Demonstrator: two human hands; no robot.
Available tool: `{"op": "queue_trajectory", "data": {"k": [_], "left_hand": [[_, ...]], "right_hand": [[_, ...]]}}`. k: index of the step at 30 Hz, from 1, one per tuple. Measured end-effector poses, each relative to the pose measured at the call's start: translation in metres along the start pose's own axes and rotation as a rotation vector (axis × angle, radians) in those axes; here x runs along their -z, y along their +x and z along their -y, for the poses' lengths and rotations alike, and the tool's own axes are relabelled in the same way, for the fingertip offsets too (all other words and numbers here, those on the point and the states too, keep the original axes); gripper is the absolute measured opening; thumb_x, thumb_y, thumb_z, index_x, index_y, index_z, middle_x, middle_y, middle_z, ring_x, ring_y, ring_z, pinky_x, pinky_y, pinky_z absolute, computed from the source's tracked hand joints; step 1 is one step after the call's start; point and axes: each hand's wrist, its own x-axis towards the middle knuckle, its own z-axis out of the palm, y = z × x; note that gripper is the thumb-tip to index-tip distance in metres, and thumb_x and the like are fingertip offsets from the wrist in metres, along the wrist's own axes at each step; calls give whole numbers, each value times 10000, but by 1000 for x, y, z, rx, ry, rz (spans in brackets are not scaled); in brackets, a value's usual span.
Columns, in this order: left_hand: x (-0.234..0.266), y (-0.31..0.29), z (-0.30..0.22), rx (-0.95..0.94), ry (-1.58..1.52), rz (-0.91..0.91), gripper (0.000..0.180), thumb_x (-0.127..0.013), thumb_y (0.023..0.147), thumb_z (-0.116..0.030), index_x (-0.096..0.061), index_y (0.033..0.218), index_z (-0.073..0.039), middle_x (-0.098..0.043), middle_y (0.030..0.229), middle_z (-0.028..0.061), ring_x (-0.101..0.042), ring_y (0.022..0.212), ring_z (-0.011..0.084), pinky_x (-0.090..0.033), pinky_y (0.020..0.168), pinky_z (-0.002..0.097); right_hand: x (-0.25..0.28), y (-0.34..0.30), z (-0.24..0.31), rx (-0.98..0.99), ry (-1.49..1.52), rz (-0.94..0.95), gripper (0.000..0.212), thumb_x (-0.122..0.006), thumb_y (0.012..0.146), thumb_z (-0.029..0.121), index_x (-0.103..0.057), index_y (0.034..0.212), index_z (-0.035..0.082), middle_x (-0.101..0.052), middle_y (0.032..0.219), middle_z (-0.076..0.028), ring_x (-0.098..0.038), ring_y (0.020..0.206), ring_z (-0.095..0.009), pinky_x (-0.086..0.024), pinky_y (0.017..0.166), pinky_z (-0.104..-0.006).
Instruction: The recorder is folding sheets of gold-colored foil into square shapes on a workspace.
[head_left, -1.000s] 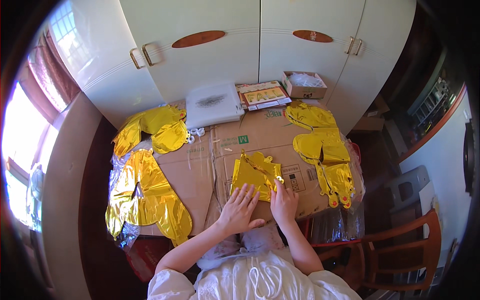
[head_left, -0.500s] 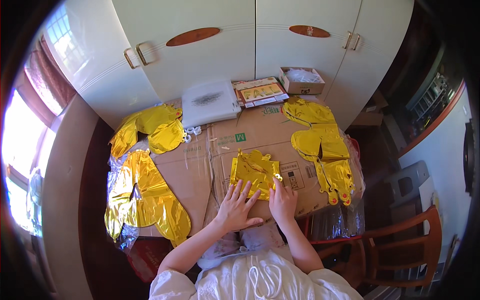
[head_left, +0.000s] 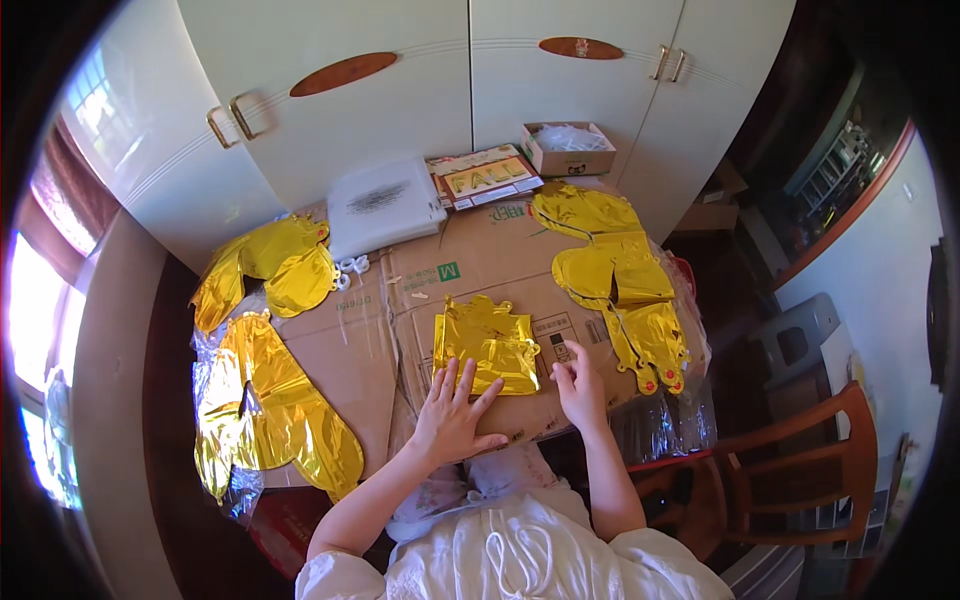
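Two bare hands over the cardboard (head_left: 350, 375). Left hand (head_left: 449, 420): grip wide open, fingers spread, fingertips resting on the near left part of the folded foil (head_left: 492, 342); seems to press it flat, nothing pinched. Right hand (head_left: 582, 388): grip part open, fingers loosely curled, thumb and forefinger slightly apart, nothing visible between them; just beside the foil's right edge, apparently not touching. Folded foil lies flat on the cardboard, beyond the left hand: gold, shiny, squarish, far edge uneven, small tab at the right edge. Handling, as I judge it: very light, thin, limp; slick, likely to slide or spring open along its folds; takes creases readily and could tear if tugged at a tab. Best hold: a folded edge or corner between thumb and finger pads, the other palm steadying the layers. Farther out, larger gold sheets: right sheet (head_left: 618, 265), lower left sheet (head_left: 275, 400), upper left sheet (head_left: 292, 278). White rings (head_left: 350, 268) near the last. Along the back: frosted bags (head_left: 385, 220), printed packets (head_left: 490, 182), small box (head_left: 573, 164) of clear plastic pieces (head_left: 567, 137). Behind, pale cupboard (head_left: 360, 120); off to the right, wooden chair (head_left: 857, 465).
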Motion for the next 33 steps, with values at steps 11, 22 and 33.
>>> {"op": "queue_trajectory", "data": {"k": [11,22,33], "left_hand": [[0,0,-1,-1,19,-28,887,-471,794,-781,-414,1470,-210,-303,1492,303,-231,1394,524,-199,1140,590],[-5,-1,0,-19,23,-47,891,-472,820,-756,-421,1460,-138,-296,1491,318,-221,1394,536,-186,1143,594],[-5,0,0,-14,25,-27,886,-462,828,-754,-413,1466,-141,-302,1487,315,-219,1389,544,-169,1149,591]], "right_hand": [[-2,-17,13,44,-50,107,625,-818,712,118,-504,1245,32,-671,825,-56,-624,787,-219,-487,764,-349],[5,-4,14,83,-162,297,605,-814,702,161,-523,1230,121,-656,865,-48,-617,886,-271,-438,804,-438],[4,2,10,13,23,334,453,-809,701,116,-547,1068,66,-684,824,-104,-666,797,-306,-497,702,-405]]}}
